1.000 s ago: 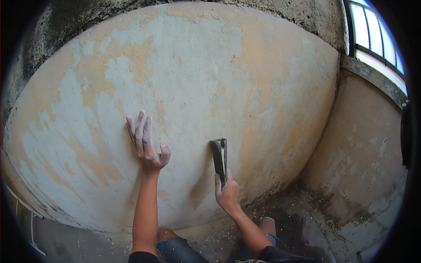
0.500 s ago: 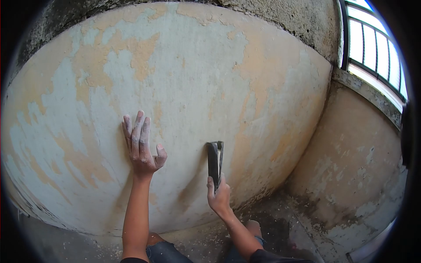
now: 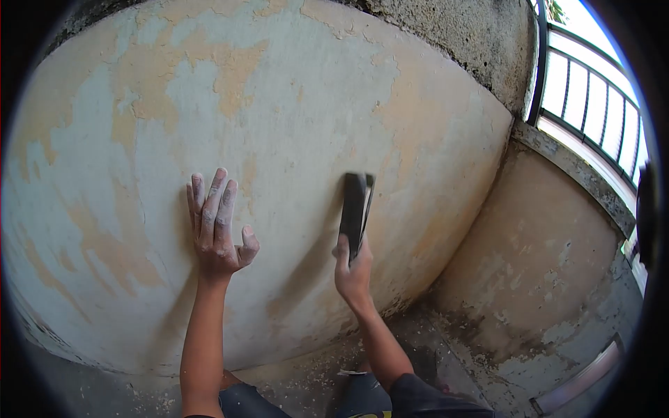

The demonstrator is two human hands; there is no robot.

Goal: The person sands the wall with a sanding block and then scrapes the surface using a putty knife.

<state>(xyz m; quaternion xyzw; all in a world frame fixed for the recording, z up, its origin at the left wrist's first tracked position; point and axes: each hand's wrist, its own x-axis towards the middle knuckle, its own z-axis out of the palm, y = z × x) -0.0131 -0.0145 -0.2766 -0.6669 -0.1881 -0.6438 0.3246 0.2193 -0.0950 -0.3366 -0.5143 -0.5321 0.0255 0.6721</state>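
My left hand, dusted with white powder, lies against the wall with its fingers stretched upward and the thumb apart. To its right, my right hand is closed around the lower end of a long dark tool, which points up along the wall. The tool's upper end is slightly blurred, and a thin pale gap or strip shows along its right side. Patches of pale green and peach paint cover the wall, with flaking edges near the top.
A second, stained wall meets this one at the right corner. Above it is a ledge with a metal railing. The floor has pale flakes. A pale strip-like object lies at lower right.
My right hand has moved up the wall with the dark tool. My left hand stays on the wall with its fingers spread. The view has shifted slightly.
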